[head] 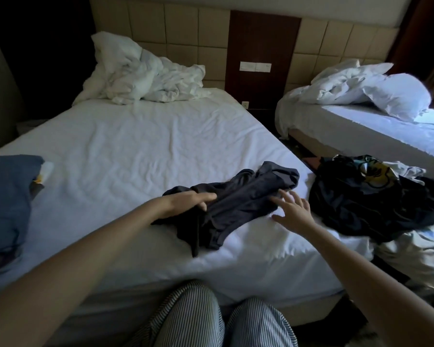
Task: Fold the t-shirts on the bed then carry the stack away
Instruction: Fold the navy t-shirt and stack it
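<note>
**Operator:** Where does the shirt lie?

**Inspector:** The dark t-shirt (pixel 238 196) lies crumpled on the white sheet of the bed (pixel 135 146), toward the near right corner. One end trails toward the near edge.

**Operator:** And my hands?

**Inspector:** Your left grip (pixel 186 202) rests flat on the shirt's left part, fingers straight and close together, holding nothing. Your right grip (pixel 295 209) is wide, fingers spread, with the fingertips at the shirt's right edge. I cannot tell whether they touch the cloth.

**Operator:** What else is recorded?

**Inspector:** A pile of dark clothes (pixel 371 204) sits to the right of the shirt, apart from it, at the bed's right edge, with a printed piece on top. I cannot tell what it rests on. A folded blue cloth (pixel 5 201) lies at the bed's left edge. A rumpled white duvet (pixel 145 76) is heaped at the far end against the padded headboard (pixel 181 33). A second bed (pixel 386 131) stands to the right, bearing a pillow (pixel 396 96). Your striped trousers (pixel 193 319) show at the near edge.
</note>
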`<state>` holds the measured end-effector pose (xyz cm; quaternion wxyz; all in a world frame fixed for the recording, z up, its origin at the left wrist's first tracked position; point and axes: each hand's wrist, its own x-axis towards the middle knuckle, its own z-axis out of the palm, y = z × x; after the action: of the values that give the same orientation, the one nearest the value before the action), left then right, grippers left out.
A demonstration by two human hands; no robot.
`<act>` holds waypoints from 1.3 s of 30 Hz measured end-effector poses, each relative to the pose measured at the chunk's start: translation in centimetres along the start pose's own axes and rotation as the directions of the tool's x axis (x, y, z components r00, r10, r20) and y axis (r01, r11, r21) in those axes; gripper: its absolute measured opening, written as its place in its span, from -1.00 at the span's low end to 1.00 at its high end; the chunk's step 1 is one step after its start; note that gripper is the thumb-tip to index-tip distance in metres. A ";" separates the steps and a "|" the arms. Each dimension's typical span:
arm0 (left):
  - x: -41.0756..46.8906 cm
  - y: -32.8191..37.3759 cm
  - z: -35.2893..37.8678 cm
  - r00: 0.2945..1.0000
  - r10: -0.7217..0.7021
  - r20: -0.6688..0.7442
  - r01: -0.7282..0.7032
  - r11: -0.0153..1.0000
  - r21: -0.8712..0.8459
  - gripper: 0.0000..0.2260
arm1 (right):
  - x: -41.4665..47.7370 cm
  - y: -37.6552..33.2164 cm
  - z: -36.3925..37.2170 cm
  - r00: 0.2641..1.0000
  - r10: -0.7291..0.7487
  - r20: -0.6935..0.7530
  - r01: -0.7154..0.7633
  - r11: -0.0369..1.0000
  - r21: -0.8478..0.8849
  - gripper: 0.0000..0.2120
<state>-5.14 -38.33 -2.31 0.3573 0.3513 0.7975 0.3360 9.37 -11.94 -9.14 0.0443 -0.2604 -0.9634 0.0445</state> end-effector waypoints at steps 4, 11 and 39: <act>-0.3 1.1 2.6 0.999 0.036 -0.033 -0.011 0.822 0.569 -0.46 | 0.8 0.1 0.4 0.970 -0.210 -0.121 0.198 0.975 -0.098 -0.77; 0.3 0.8 6.5 0.984 0.175 -0.043 -0.015 0.315 0.949 -0.74 | -0.7 0.4 -2.8 0.947 -0.069 -0.313 0.192 0.905 0.379 -0.87; -11.8 18.2 -18.9 0.601 0.415 -0.683 -0.330 0.907 0.260 -0.91 | 0.2 -5.8 -32.8 0.950 -0.296 -0.099 0.273 0.941 -0.198 -0.22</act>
<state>-8.67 -43.56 25.75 -0.0846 0.3664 0.7982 0.4707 9.90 -14.74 24.03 0.0875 -0.1235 -0.9862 -0.0671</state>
